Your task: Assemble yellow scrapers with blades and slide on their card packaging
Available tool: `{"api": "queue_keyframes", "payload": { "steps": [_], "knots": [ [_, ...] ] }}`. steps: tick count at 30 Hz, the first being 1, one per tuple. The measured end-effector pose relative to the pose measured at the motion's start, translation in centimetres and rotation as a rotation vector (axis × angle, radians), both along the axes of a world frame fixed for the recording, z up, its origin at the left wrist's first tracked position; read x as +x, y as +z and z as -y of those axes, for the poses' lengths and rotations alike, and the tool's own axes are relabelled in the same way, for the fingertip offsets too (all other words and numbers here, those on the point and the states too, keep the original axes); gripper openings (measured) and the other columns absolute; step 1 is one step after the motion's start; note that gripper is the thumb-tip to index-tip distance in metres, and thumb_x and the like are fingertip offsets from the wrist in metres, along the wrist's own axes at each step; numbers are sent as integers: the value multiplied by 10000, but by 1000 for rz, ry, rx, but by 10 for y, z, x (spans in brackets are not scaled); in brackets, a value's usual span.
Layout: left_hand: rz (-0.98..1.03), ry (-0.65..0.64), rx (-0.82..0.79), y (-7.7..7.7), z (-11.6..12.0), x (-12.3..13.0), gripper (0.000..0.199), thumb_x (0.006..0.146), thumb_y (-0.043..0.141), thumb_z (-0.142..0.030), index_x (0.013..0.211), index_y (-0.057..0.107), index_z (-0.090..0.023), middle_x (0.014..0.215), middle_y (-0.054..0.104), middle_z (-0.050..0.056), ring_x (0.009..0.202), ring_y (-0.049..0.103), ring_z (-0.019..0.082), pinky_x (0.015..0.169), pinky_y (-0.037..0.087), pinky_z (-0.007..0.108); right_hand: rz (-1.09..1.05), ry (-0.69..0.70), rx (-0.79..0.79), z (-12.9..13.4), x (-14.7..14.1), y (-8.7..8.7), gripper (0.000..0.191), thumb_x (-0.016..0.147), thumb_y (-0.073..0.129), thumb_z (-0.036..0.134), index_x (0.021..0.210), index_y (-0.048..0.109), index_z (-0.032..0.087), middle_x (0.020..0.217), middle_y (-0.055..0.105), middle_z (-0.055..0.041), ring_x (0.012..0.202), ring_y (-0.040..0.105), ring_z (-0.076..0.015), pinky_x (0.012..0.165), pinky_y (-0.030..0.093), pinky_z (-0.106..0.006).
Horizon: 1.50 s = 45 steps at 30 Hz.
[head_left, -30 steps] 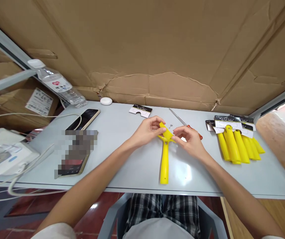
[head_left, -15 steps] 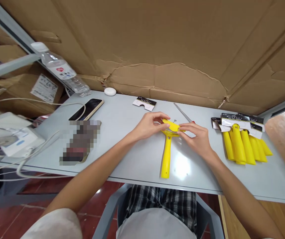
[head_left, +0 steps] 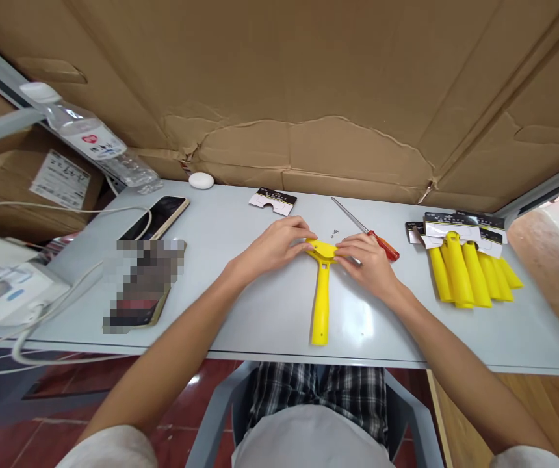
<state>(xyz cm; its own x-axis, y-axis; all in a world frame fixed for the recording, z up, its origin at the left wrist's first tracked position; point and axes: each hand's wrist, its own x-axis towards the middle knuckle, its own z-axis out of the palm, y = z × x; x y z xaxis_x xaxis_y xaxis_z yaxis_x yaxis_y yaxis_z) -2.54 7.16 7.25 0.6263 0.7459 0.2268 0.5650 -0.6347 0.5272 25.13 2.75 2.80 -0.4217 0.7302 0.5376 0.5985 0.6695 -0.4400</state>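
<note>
The left hand [head_left: 279, 246] and right hand [head_left: 367, 261] hold opposite ends of the yellow tool's head between their fingers; its handle [head_left: 320, 305] points from the fingers toward the bench's [head_left: 260, 331] near edge. Just beyond the fingers lie small screws [head_left: 335, 233]; beyond the right fingers, a screwdriver [head_left: 383, 247] with a red handle. A card [head_left: 273, 201] lies beyond the left fingers. Well right of the fingers are yellow handles [head_left: 463, 276] with cards; well left, two phones [head_left: 165, 214] and a bottle [head_left: 97, 142].
</note>
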Motion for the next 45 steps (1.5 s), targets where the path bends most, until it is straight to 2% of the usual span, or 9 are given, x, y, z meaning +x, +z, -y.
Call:
{"api": "queue_keyframes", "payload": {
  "steps": [6,13,19,28,34,38,45],
  "knots": [
    [-89,7,74,-10,-2,2,316,1071,575,-319,1239,823,-219,1170,743,121,1081,692,285,984,543,433,66,-14,-14,0,1,-3,147,1054,687,241,1091,825,275,1144,855,-48,1133,730,-279,1010,515,-523],
    [-151,34,101,-11,-1,3,302,1073,566,-292,1203,828,-216,1154,747,121,1063,687,290,955,535,426,145,-28,12,0,4,-3,189,1096,639,272,1086,829,270,1195,852,-43,1179,699,-277,1020,471,-517],
    [-131,12,42,-15,-2,1,316,1077,558,-320,1219,822,-219,1217,731,117,1110,695,289,995,544,435,96,8,47,-2,6,-7,166,1084,672,263,1070,837,254,1172,856,-37,1152,700,-284,972,493,-506],
    [-129,-28,-46,-16,-6,-1,357,1082,549,-384,1239,818,-209,1244,756,116,1133,710,290,1033,547,445,85,27,-25,-3,5,-8,157,1082,676,270,1128,823,240,1163,852,-50,1151,697,-280,980,513,-511],
    [-144,-42,-67,-16,-6,-2,366,1087,535,-387,1252,824,-235,1251,755,112,1132,703,287,1037,539,445,118,47,-28,0,4,-8,154,1085,682,284,1095,830,242,1161,849,-36,1125,691,-269,962,487,-494],
    [-128,-89,-91,-15,-6,-5,332,1070,607,-441,1249,833,-277,1251,748,93,1126,698,272,1019,535,423,136,47,-15,3,4,-8,134,1069,715,314,1118,820,247,1171,840,-38,1123,689,-267,955,473,-483],
    [-149,-104,-70,-14,-4,-5,277,1063,614,-353,1176,856,-278,1187,732,81,1071,687,256,954,531,387,170,33,-6,2,4,-12,151,1093,669,304,1094,816,274,1177,829,-39,1109,680,-253,913,445,-467]
  ]
}}
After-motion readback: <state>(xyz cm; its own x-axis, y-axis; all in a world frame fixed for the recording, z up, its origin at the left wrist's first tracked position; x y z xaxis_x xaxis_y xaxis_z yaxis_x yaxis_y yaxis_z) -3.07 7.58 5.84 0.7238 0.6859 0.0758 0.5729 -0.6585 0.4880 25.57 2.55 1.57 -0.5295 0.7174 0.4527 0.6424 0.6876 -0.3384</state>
